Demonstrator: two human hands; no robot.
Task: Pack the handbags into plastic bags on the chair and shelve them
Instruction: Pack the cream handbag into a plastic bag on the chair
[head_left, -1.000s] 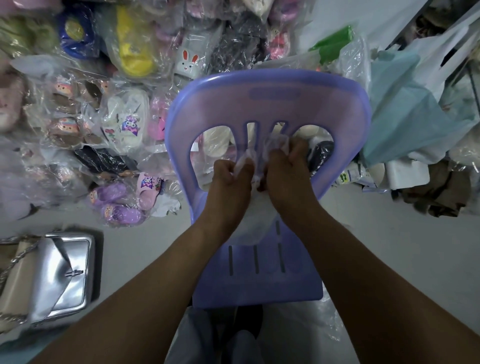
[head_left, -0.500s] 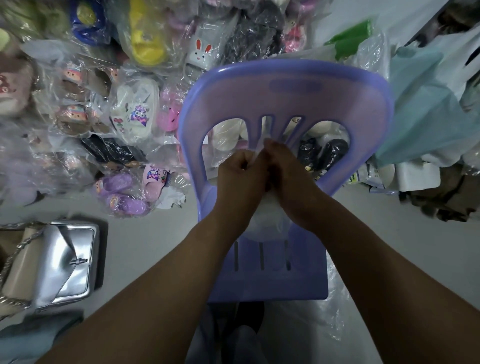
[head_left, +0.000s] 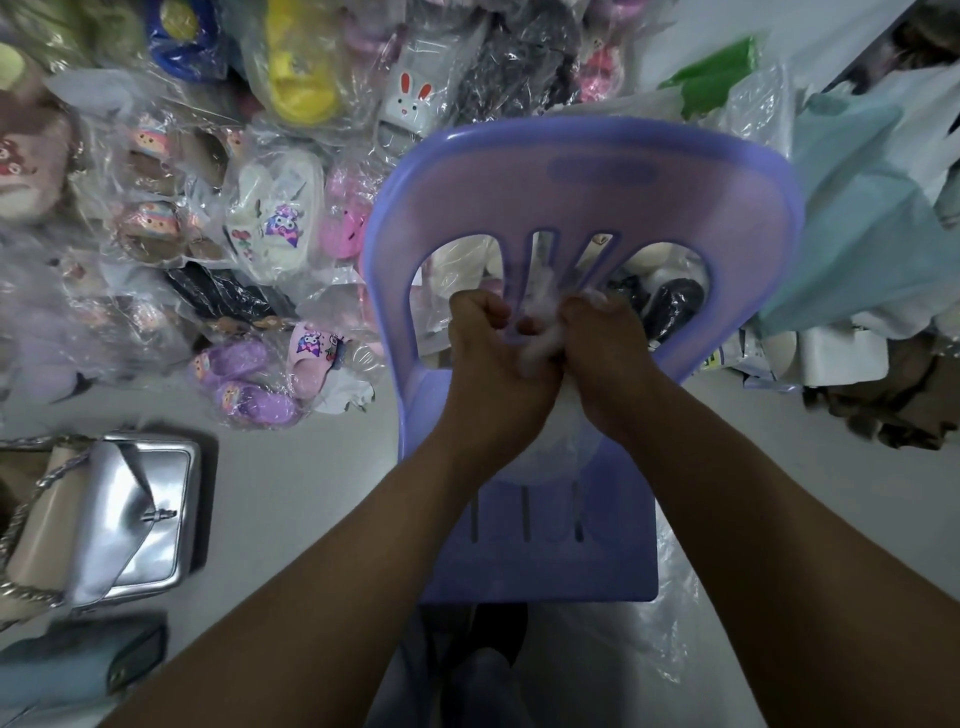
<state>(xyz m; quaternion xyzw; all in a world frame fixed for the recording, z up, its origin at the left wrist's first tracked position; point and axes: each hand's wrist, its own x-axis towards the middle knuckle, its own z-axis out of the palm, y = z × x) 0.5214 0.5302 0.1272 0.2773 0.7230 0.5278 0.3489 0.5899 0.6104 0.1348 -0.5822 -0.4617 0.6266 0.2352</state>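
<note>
Over the seat of the lilac moulded-plastic chair (head_left: 587, 182), I see both hands bunched close together around the neck of a thin, whitish translucent plastic bag (head_left: 543, 335). The left hand (head_left: 488, 358) is a tight fist on the gathered film at its side. The right hand (head_left: 610, 353) curls just as firmly round the other side, with a crumpled tuft poking out above its knuckles. Below the wrists the bag bulges pale and round onto the seat. It probably holds a handbag, though the arms cover most of it and I cannot make out the contents.

I judge the step in hand to be closing that bag, by twisting or knotting its mouth.

On the grey floor (head_left: 291, 493) to the left lies a silver flap handbag (head_left: 140, 514) with a metal clasp. It touches a beige handbag (head_left: 36, 551) with a chain strap, and nearer me is a dusty-blue handbag (head_left: 67, 670). None of the three is wrapped.

As I read it, the next move is to finish the closure without tearing the thin film and lift the parcel clear of the backrest slats. It then goes to a shelf, which is not in view. After that, one of the loose handbags wants a fresh bag.
</note>
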